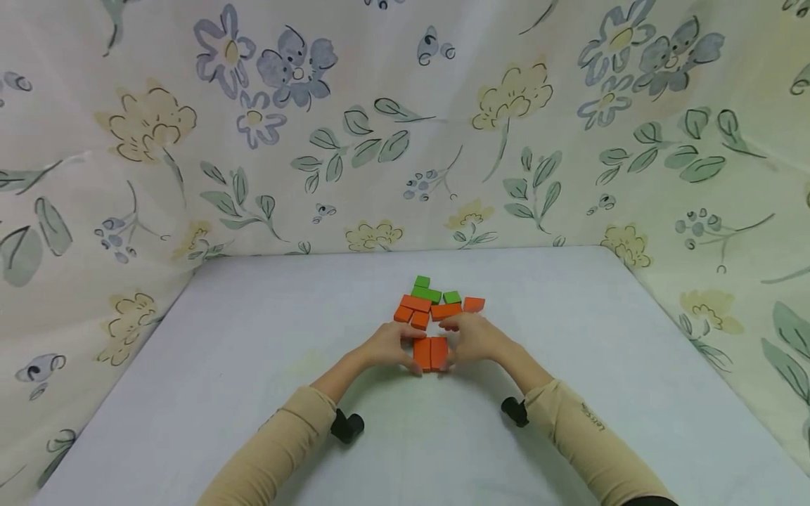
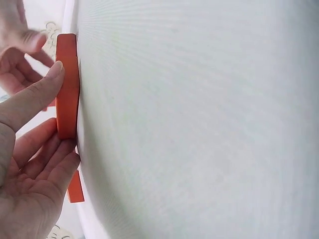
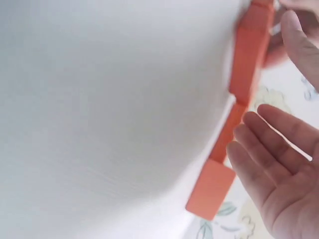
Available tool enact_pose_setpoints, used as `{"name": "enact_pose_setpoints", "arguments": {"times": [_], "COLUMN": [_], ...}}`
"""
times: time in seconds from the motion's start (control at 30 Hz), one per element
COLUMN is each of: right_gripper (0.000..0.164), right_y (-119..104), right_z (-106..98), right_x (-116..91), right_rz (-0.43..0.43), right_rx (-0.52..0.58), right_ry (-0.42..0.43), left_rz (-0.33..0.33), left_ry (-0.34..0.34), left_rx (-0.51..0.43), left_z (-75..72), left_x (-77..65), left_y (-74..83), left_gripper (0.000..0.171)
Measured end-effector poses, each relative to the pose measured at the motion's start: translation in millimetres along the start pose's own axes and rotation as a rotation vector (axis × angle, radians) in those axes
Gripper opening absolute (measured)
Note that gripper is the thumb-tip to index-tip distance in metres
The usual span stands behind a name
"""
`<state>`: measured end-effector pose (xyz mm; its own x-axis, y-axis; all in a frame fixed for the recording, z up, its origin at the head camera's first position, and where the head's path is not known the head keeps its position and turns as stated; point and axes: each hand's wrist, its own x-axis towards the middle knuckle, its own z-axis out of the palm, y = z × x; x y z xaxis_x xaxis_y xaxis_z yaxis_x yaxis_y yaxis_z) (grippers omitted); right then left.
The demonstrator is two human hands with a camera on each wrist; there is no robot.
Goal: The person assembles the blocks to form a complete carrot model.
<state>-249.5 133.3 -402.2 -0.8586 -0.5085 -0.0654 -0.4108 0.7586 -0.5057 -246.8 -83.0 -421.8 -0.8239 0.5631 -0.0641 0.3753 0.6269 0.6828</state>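
Two upright-looking orange blocks lie side by side between the hands, the left block point(image 1: 422, 355) against the right block point(image 1: 439, 353). My left hand point(image 1: 386, 346) holds the left block by its ends: in the left wrist view, the thumb lies on the orange face and the fingertips point(image 2: 52, 127) reach the other end. Around the right block, my right hand point(image 1: 476, 337) is spread, thumb on the near side and fingers on the far side. The right wrist view shows its fingers point(image 3: 269, 144) nearly straight, with a gap between thumb and fingers.
Just beyond the hands sits a loose group of blocks: several orange ones, including a block point(image 1: 415, 303) at the left and a wedge-like one point(image 1: 474, 303) at the right, plus green blocks point(image 1: 426, 294) behind. A white-covered table point(image 1: 266, 316) meets a flowered cloth point(image 1: 380, 190) at the back.
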Motion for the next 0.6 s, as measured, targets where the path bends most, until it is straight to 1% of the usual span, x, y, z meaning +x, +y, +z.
{"name": "enact_pose_setpoints", "arguments": {"times": [0.03,0.1,0.2,0.27,0.33,0.43,0.6], "right_gripper": [0.064,0.054,0.038,0.033,0.032,0.032,0.03], "right_y": [1,5,11,14,16,17,16], "right_z": [-2,-6,-8,-7,-6,-3,0], "right_x": [2,6,15,20,24,29,32], "right_rz": [0.015,0.025,0.031,0.028,0.048,0.06,0.068], "right_rx": [0.02,0.042,0.039,0.023,0.007,-0.066,-0.229], "right_ry": [0.011,0.047,0.114,0.155,0.181,0.195,0.165], "left_rz": [0.0,-0.001,-0.012,-0.017,-0.022,-0.02,-0.015], "left_ry": [0.0,0.0,-0.003,-0.004,-0.007,-0.008,-0.012], "left_rx": [0.003,0.006,0.003,-0.002,-0.008,-0.019,-0.034], "left_z": [0.3,0.9,0.7,0.4,0.4,0.8,1.0], "left_x": [0.2,0.7,0.8,0.5,0.2,0.0,-0.9], "left_y": [-0.7,-2.2,-2.6,-2.0,-1.2,-0.5,-0.9], "left_gripper": [0.068,0.068,0.068,0.068,0.068,0.067,0.066]}}
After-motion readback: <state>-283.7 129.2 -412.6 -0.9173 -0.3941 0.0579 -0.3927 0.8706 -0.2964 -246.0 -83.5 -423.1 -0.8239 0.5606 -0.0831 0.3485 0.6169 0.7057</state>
